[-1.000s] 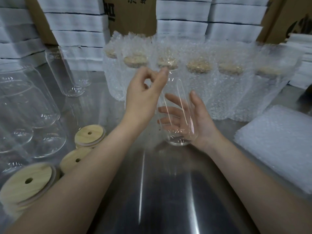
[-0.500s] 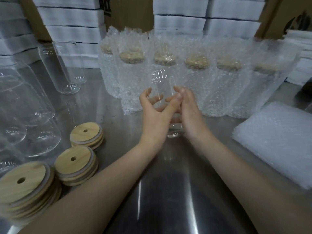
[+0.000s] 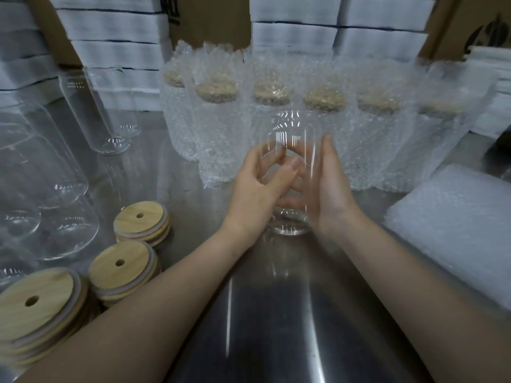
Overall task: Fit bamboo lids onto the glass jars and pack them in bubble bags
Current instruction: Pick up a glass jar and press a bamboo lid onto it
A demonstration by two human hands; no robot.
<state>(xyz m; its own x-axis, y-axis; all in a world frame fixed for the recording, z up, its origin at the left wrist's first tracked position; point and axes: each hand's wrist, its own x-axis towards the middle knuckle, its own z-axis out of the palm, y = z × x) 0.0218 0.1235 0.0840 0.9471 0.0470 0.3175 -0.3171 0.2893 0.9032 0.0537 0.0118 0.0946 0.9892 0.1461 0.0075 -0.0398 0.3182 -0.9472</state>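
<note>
1. clear cylindrical glass jar (image 3: pixel 290 125) stands upright on the brushed steel bench (image 3: pixel 262 327), centre of view, just in front of the bagged row. its mouth is uncovered.
2. left hand (image 3: pixel 257 189): grip closed on the jar. the fingers curl round the left wall and the thumb lies across the near face.
3. right hand (image 3: pixel 331 186): grip slack, not clasped. the palm lies flat against the jar's right wall with the thumb pointing up. the straight fingers reach behind the glass and show through it.
4. behind the jar stands a row of translucent bubble-wrap bags (image 3: pixel 367 139), side by side and touching. each holds a jar, and a tan lid shows blurred through the wrap.
5. right edge: a pile of flat white bubble bags (image 3: pixel 456 222) lies on the bench, apart from the jar.
6. near left: three stacks of round bamboo lids with a centre hole (image 3: pixel 121 269), well apart from the hands.
7. far left: a group of bare clear glass jars (image 3: pixel 41 167). one taller jar stands further back (image 3: pixel 99 114).
8. background: stacks of flat white cartons (image 3: pixel 116 26) and brown cardboard boxes (image 3: pixel 210 20).
</note>
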